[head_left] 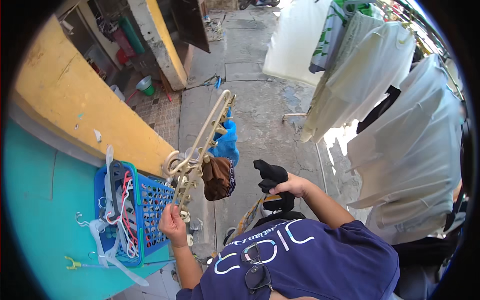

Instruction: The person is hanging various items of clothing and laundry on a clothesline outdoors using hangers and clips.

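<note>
A beige plastic clip hanger is gripped at its near end by my left hand. Small pegs line its frame. From it hang a blue cloth and, nearer to me, a brown fabric garment with a lettered band. To the right, apart from the hanger, my right hand clutches a bunched black cloth item, perhaps socks; its folds hide its shape. A yellow, grey and white patterned cloth shows below that hand, partly hidden by my dark blue shirt.
On the teal surface at left stands a blue perforated plastic basket full of hangers. A pole lies near it. White garments hang along the right. A yellow wall borders the concrete pavement; buckets stand beyond.
</note>
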`<state>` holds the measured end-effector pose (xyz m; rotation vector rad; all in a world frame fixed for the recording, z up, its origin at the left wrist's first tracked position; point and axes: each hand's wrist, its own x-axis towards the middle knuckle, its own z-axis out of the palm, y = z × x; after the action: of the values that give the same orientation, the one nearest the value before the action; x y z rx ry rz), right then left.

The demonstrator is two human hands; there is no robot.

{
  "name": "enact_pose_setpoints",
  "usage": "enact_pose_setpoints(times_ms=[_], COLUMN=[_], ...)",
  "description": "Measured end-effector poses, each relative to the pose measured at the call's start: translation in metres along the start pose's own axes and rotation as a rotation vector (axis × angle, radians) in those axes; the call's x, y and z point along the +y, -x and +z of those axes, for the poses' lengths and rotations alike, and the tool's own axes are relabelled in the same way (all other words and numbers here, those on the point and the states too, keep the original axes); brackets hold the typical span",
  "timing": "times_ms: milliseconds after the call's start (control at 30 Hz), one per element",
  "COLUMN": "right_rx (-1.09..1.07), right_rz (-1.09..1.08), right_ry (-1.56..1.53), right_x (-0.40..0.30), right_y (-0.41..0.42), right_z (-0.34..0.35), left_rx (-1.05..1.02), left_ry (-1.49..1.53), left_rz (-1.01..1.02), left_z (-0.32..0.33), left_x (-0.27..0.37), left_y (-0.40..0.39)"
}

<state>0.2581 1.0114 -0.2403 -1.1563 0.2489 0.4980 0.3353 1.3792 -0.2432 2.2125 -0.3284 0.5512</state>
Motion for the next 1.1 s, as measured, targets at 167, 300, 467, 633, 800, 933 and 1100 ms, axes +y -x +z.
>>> enact_pose_setpoints(times_ms=[167,300,467,633,800,933,1100], right_rx=[0.258,0.624,0.971,1.282,1.472,1.628,1.806], right_rz=[-0.178,-0.285,-0.375,-0.456,-0.426,-0.2,-0.514], right_ry=[-0.186,-0.299,-0.532,-0.77,-0.856,-0.891,-1.361], right_x=[0.034,0.07,0.115,0.188,0.255,0.331,0.392], right_y=[0.065,0.128,0.203,0.278,0.337,0.376,0.407], right_z=[0.046,0.08,0.116,0.123,0.155,0.18,0.215], left_rx=[-0.093,-0.354,-0.568,-0.65,-0.673,-0.754,-0.91], left_ry=[0.18,0.266,0.374,0.548,0.574,0.705,0.852], left_rz=[0.279,0.434,0.609,0.774,1.065,1.183,1.288], left_z=[0.002,0.007,0.011,0.019,0.045,0.064,0.08], left_x=[0.003,0.015,0.062,0.121,0.159,0.197,0.251], left_y=[-0.012,-0.019,-0.015,0.007,0.051,0.111,0.173])
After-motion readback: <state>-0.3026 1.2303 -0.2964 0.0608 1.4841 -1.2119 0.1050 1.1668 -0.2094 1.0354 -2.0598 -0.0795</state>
